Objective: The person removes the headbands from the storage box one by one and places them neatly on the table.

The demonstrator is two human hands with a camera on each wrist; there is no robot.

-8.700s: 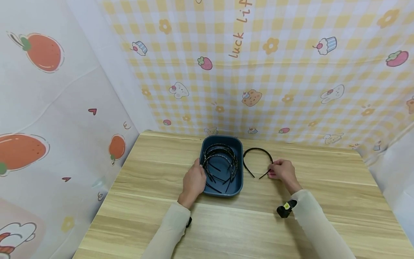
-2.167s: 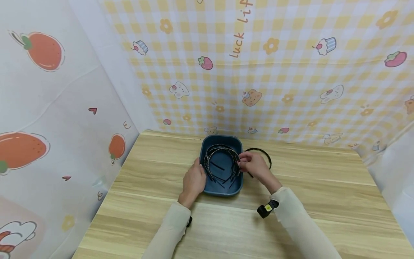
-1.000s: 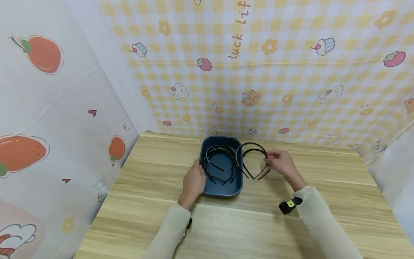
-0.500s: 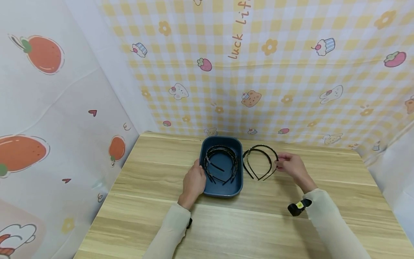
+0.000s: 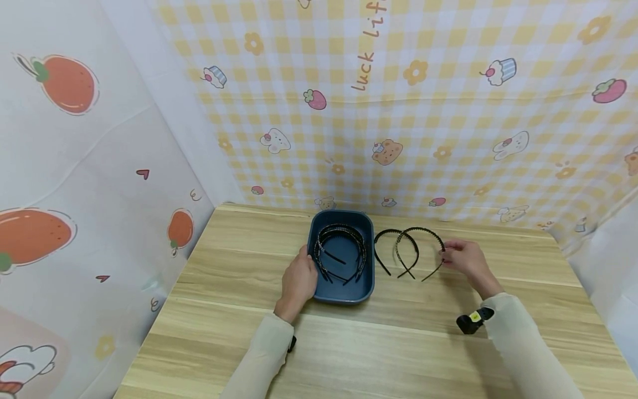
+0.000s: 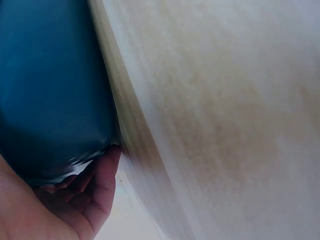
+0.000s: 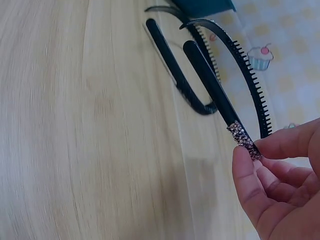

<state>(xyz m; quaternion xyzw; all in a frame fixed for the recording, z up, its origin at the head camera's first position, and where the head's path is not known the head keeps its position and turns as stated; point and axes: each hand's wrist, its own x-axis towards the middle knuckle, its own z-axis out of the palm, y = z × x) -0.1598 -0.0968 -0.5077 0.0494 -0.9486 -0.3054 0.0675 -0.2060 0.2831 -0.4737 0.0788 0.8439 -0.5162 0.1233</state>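
My right hand (image 5: 466,260) pinches a thin black toothed headband (image 5: 418,228) by its right side. In the right wrist view, thumb and fingertips meet on a glittery stretch of that headband (image 7: 215,92). Partly overlapped by it in the head view, a second black headband (image 5: 391,231) lies on the table. My left hand (image 5: 299,280) holds the left side of a dark blue plastic bin (image 5: 344,296). Up close in the left wrist view, its bent fingers (image 6: 102,185) are against the bin's wall (image 6: 55,85). Several black headbands (image 5: 360,237) lie piled inside the bin.
A light wood-grain table (image 5: 359,354) carries everything. Behind it hangs a yellow checked cloth (image 5: 339,133) with cartoon prints, close to the bin's far end. A white printed cloth (image 5: 114,210) borders the left side.
Since a few seconds ago, my right hand has lifted a glittery headband out of the bin and moved it rightward, past the headband on the table. My left hand stays on the bin.
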